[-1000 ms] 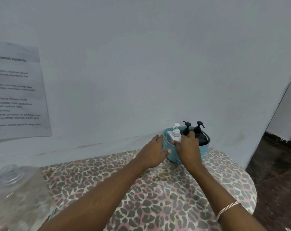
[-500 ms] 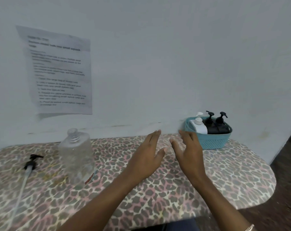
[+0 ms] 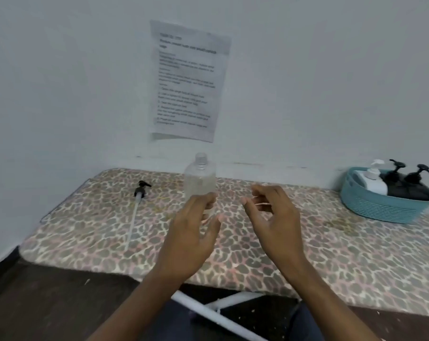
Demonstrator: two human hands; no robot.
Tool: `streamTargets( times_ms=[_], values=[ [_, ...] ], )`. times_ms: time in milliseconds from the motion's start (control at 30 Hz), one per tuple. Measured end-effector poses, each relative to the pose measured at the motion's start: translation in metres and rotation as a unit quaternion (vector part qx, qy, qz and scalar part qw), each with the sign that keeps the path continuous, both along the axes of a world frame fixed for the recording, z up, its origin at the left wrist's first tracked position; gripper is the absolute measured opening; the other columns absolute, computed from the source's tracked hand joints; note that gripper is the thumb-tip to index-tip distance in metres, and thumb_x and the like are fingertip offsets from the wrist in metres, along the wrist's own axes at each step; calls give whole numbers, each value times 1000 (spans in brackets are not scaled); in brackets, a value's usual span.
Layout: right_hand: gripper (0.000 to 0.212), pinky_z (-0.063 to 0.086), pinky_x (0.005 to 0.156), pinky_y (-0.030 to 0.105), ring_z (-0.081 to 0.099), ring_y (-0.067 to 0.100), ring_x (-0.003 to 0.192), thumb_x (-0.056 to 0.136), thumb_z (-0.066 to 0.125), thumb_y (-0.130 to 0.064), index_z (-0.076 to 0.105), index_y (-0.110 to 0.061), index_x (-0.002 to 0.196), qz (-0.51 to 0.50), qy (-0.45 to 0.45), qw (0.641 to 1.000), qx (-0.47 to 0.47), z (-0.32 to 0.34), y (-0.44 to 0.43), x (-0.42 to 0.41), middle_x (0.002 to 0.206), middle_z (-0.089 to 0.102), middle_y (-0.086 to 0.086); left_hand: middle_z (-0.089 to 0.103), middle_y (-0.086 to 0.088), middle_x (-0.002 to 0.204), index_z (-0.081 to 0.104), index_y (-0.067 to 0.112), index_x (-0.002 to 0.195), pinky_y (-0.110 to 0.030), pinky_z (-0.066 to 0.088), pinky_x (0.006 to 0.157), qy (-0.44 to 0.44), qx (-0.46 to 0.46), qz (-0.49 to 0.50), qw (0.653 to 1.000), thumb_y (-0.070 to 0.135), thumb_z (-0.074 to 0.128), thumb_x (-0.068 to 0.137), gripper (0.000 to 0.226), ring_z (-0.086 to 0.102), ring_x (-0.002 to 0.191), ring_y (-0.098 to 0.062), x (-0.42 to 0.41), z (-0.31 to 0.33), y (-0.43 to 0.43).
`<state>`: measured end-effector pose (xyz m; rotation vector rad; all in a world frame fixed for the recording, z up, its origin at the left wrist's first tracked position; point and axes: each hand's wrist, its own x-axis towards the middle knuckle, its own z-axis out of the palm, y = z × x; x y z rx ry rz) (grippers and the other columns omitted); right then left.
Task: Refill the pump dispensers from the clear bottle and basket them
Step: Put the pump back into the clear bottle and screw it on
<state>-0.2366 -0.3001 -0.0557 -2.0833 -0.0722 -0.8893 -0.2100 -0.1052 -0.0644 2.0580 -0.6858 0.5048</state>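
Both hands up over the tabletop, neither holding anything; capless clear bottle stands mid-table.

Left hand [image 3: 192, 235] sits in front of the clear bottle's [image 3: 200, 179] lower half, fingers loosely spread with the thumb apart (can't tell whether it touches the bottle). Right hand [image 3: 275, 217] is just right of it, fingers loosely curled around nothing. The bottle is upright on the leopard-print tabletop [image 3: 331, 254], neck open. A loose pump [image 3: 140, 189] with a black head and long tube lies flat to the left, well apart from the bottle. The teal basket [image 3: 380, 207] sits at the far right of the tabletop near the wall. It holds a white dispenser [image 3: 373, 182], a black dispenser [image 3: 396, 180] and a second black dispenser [image 3: 419, 187], side by side. A printed sheet [image 3: 188, 80] is stuck to the wall above the bottle, text too blurred to read.
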Motion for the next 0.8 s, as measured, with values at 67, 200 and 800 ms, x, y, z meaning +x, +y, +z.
streamTargets(
  times_ms=[67, 200, 800],
  values=[
    [27, 55, 82, 18, 66, 2, 95, 98, 74, -27, 71, -16, 122, 33, -9, 999, -3, 6, 25, 3, 109, 66, -8, 63, 9, 124, 59, 20, 138, -18, 53, 94, 0, -15, 35, 999, 26, 66, 102, 37, 61, 116, 1, -2, 0, 25],
    [26, 53, 81, 14, 67, 3, 93, 98, 74, -28, 72, -15, 120, 102, -11, 995, -14, 14, 75, 13, 107, 67, -8, 64, 11, 122, 61, 20, 134, -15, 53, 91, 15, -32, 89, 995, 27, 67, 101, 35, 62, 112, 4, -1, -5, 70],
    [40, 31, 44, 32, 35, 15, 39, 89, 71, -20, 47, -6, 61, 108, 239, 964, -34, -8, 224, 171, 52, 45, 7, 66, 1, 90, 65, 15, 103, -43, 57, 77, 233, 41, 242, 941, 35, 78, 87, 28, 65, 79, -15, 87, -40, 163]
  ],
)
